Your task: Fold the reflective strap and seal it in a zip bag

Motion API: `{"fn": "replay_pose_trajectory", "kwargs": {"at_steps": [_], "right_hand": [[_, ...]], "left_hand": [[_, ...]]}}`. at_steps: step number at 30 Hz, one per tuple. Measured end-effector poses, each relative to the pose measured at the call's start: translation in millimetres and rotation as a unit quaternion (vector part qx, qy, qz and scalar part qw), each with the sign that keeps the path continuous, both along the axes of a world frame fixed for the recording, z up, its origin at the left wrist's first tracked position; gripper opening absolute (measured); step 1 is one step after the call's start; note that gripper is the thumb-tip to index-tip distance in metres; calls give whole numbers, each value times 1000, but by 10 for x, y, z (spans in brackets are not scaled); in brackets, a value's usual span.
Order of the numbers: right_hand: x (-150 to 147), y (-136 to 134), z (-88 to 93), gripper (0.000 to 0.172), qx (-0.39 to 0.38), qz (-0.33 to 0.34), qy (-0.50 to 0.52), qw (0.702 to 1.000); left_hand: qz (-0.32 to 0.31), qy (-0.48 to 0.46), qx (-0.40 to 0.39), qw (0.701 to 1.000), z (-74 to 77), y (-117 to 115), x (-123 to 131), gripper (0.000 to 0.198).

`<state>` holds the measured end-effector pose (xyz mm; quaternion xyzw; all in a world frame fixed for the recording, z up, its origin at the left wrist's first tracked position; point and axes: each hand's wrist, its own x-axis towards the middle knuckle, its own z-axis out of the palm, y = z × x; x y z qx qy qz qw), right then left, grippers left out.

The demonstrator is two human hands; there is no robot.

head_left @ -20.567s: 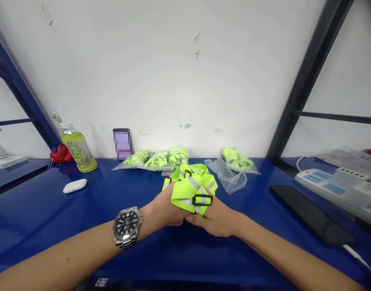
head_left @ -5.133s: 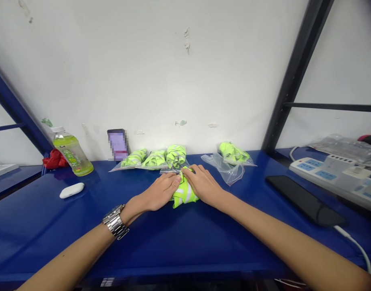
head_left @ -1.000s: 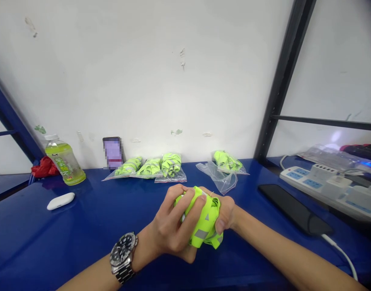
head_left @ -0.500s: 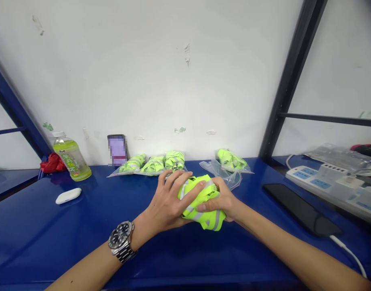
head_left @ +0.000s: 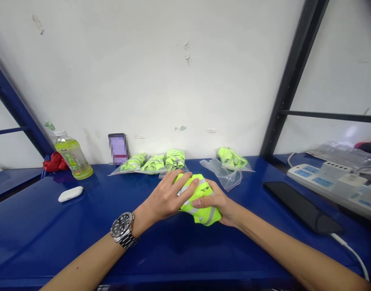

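A bundled neon-yellow reflective vest [head_left: 200, 198] with silver-grey strips is held above the blue table. My left hand [head_left: 170, 195] wraps over its left side, fingers curled across the top. From the right, my right hand [head_left: 217, 201] grips it, thumb pressed on the near face and the other fingers hidden behind. Beyond my hands, bagged yellow bundles lie along the wall: one at left [head_left: 133, 161], one beside it [head_left: 155, 163] and another [head_left: 175, 159]. A further bagged bundle [head_left: 232, 158] lies to the right, with an empty clear plastic bag [head_left: 224, 174] against it.
On the left of the blue table [head_left: 112, 202] are a drink bottle [head_left: 74, 157], a red cloth-like item [head_left: 55, 162], a white earbud case [head_left: 70, 194] and an upright phone [head_left: 118, 148]. A black phone with a cable [head_left: 302, 206] and a power strip [head_left: 327, 180] occupy the right.
Both hands have shifted slightly left and up with the vest bundle. The bundle looks a little more compact, its lower edge hanging less.
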<state>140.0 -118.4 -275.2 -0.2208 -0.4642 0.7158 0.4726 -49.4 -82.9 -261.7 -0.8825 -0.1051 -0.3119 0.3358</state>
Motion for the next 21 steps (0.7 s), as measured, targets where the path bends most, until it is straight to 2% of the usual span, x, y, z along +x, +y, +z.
{"fn": "replay_pose_trajectory", "kwargs": {"at_steps": [5, 8, 15, 21], "right_hand": [[16, 33, -4, 52, 23, 8, 13, 1000], [19, 59, -15, 51, 36, 9, 16, 999], [3, 96, -57, 49, 68, -22, -12, 997], [30, 111, -81, 54, 51, -32, -25, 998]], "left_hand": [[5, -15, 44, 999, -52, 77, 34, 38], [-4, -27, 36, 999, -81, 108, 45, 43], [-32, -28, -139, 989, -96, 95, 8, 69], [-24, -10, -207, 978, -81, 52, 5, 80]]}}
